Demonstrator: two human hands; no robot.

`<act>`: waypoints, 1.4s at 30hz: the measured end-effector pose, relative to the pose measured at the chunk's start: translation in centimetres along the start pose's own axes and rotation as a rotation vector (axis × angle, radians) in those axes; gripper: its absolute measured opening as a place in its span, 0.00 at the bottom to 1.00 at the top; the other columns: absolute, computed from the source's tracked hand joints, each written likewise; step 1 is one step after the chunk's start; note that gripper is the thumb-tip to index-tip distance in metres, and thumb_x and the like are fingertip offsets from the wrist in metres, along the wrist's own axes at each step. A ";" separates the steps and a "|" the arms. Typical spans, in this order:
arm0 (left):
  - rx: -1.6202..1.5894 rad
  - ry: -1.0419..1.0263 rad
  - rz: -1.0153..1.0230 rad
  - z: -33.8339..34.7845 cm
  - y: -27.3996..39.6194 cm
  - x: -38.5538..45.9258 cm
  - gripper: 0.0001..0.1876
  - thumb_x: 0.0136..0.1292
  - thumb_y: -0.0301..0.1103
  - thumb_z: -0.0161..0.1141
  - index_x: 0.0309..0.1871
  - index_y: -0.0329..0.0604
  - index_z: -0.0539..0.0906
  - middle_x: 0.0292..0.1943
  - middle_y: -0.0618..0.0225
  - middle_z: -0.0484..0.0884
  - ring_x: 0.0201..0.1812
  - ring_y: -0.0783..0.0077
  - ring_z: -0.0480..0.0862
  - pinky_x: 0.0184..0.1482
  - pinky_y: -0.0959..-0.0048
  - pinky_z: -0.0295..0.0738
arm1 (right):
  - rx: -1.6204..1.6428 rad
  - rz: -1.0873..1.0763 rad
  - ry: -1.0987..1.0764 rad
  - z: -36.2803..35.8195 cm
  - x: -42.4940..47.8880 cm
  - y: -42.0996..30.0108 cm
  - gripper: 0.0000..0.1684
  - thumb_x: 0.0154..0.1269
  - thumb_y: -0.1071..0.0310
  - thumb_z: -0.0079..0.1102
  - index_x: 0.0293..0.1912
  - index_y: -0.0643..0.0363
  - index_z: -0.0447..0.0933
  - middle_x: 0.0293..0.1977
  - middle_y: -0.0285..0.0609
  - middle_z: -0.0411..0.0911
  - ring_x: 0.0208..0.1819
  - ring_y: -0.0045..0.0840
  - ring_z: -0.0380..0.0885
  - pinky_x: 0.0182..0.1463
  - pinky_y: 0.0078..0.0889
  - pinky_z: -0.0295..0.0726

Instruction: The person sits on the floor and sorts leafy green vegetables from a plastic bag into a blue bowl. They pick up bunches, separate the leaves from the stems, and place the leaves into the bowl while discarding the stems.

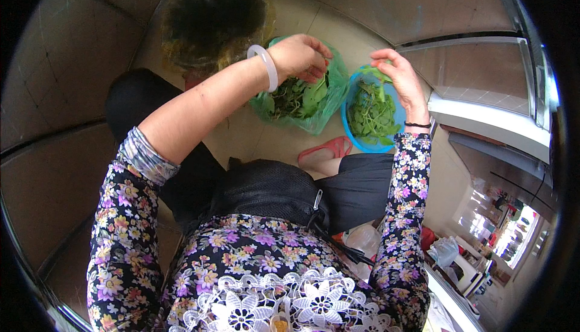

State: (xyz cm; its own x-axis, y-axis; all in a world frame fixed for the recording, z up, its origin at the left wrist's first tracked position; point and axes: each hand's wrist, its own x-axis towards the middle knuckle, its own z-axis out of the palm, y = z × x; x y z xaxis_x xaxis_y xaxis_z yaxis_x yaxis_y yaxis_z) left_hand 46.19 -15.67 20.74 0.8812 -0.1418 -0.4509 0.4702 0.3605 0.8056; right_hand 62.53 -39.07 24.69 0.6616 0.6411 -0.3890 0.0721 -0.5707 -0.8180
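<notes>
My left hand (302, 58), with a pale bangle on the wrist, is above a green plastic bag (337, 78) of leafy greens (301, 98). Its fingers curl downward, and their tips are partly hidden, so I cannot tell whether they pinch anything. Over on the right, my right hand (401, 76) pinches a leafy green sprig (381, 76) between thumb and fingers. The sprig hangs over the far part of a blue plastic basin (355, 139). Loose leafy greens with thin stems (371, 114) lie inside that basin, close beside the bag.
A bin with a clear plastic liner (215, 19) and a dark interior stands at the far left on the tiled floor (272, 144). My foot in a red sandal (326, 150) is just in front of the basin. Brown cabinet panels (408, 5) enclose the spot.
</notes>
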 end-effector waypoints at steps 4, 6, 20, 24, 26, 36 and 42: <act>-0.011 0.086 0.074 -0.5 0.2 0.2 0.13 0.66 0.29 0.58 0.53 0.38 0.79 0.39 0.64 0.83 0.41 0.73 0.83 0.45 0.73 0.81 | -0.747 0.286 0.178 -6.5 0.5 9.1 0.18 0.63 0.71 0.51 0.53 0.55 0.78 0.50 0.47 0.80 0.53 0.36 0.80 0.53 0.39 0.78; 0.064 0.126 0.103 -0.4 0.9 -0.1 0.11 0.66 0.30 0.58 0.50 0.39 0.80 0.38 0.65 0.83 0.41 0.73 0.83 0.47 0.73 0.81 | -0.954 0.381 0.208 -6.4 0.2 11.5 0.19 0.62 0.71 0.52 0.53 0.56 0.78 0.50 0.52 0.80 0.54 0.41 0.79 0.55 0.43 0.78; 0.044 0.274 0.306 -0.2 4.5 -1.1 0.11 0.67 0.31 0.58 0.48 0.38 0.82 0.38 0.64 0.84 0.40 0.72 0.84 0.48 0.72 0.81 | -0.966 -0.636 0.057 16.2 4.5 9.8 0.16 0.63 0.71 0.51 0.51 0.59 0.77 0.51 0.53 0.77 0.52 0.47 0.76 0.53 0.48 0.75; 0.089 0.263 0.295 -0.3 4.3 -1.2 0.11 0.67 0.32 0.57 0.48 0.37 0.82 0.39 0.63 0.84 0.40 0.71 0.84 0.47 0.71 0.81 | -1.012 -0.726 0.153 16.7 5.9 9.7 0.23 0.58 0.71 0.55 0.55 0.60 0.75 0.52 0.54 0.76 0.57 0.44 0.73 0.58 0.46 0.71; 0.279 0.214 0.320 -0.4 3.8 -0.7 0.12 0.66 0.32 0.57 0.48 0.36 0.82 0.40 0.62 0.84 0.40 0.70 0.84 0.47 0.71 0.81 | -1.002 -0.359 -0.057 16.9 6.4 9.6 0.27 0.56 0.69 0.57 0.57 0.59 0.74 0.53 0.53 0.76 0.58 0.43 0.72 0.59 0.46 0.70; 1.721 -0.163 -0.078 -0.8 -3.0 -0.9 0.13 0.60 0.31 0.58 0.45 0.36 0.86 0.45 0.50 0.86 0.47 0.52 0.86 0.47 0.60 0.82 | -1.027 -0.145 -0.212 16.9 8.3 10.8 0.26 0.57 0.67 0.61 0.57 0.54 0.75 0.52 0.53 0.78 0.55 0.47 0.76 0.58 0.49 0.74; 1.848 0.080 -0.095 -2.5 -2.1 -0.8 0.12 0.61 0.28 0.59 0.46 0.33 0.85 0.48 0.51 0.83 0.53 0.53 0.83 0.49 0.64 0.82 | -0.933 -0.065 -0.338 14.7 7.3 9.4 0.28 0.57 0.66 0.61 0.59 0.51 0.74 0.49 0.53 0.80 0.52 0.48 0.78 0.53 0.47 0.78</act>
State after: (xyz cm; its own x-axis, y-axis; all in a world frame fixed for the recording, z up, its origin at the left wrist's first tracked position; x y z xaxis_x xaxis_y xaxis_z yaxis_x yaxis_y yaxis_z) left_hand 44.37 -13.99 18.40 0.8736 -0.0404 -0.4850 0.0085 -0.9951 0.0981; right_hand 57.03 -32.17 7.94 0.3987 0.7150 -0.5743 0.7548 -0.6115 -0.2373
